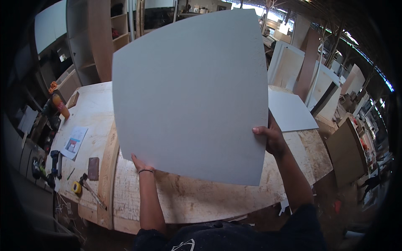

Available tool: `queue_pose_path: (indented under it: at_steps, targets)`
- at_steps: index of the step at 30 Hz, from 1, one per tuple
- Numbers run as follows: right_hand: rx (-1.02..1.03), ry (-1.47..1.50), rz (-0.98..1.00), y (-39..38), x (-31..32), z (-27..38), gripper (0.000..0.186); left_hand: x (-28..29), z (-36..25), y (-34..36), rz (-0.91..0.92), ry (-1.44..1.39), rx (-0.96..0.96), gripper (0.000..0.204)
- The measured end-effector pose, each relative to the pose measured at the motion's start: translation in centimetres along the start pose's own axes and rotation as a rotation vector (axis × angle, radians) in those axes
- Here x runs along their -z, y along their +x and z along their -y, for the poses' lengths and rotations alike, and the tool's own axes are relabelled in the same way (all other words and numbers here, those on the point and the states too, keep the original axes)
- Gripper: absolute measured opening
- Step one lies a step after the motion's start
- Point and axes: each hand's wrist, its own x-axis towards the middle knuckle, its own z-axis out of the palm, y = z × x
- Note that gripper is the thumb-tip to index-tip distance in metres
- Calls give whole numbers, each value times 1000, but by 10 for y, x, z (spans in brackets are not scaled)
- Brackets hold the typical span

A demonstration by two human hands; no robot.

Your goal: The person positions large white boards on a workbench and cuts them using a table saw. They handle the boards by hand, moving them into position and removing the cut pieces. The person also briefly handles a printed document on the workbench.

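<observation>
Head view: over a wooden table (201, 203), a grey board (190, 98) is held up, at ten o'clock from the right hand (274, 139), which grips its side edge, and one o'clock from the left hand (143, 163), which clasps its lower edge.

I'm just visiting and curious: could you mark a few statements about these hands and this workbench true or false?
1. Both hands are on the large pale grey panel. True.
2. The right hand grips the panel's top edge. False: it grips the right edge, its thumb on the near face.
3. A dark bracelet is around the wrist of the left hand. True.
4. The yellow tape measure lies to the left of the panel. True.
5. The printed sheet is on the floor. False: it lies on the workbench, toward the left.
</observation>
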Motion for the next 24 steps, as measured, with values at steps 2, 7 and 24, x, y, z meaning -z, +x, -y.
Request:
queue_pose_path:
  at_steps: [2, 7, 24]
  targets:
    - [61, 16, 42, -35, 4, 20, 96, 9, -10, -59, 56, -76, -84, 64]
    - [17, 204, 215, -88, 15, 38, 86, 48, -47, -219, 134, -196, -242, 64]
    - [155, -136, 944, -339, -200, 123, 50, 453, 43, -506, -634, -553, -252, 63]
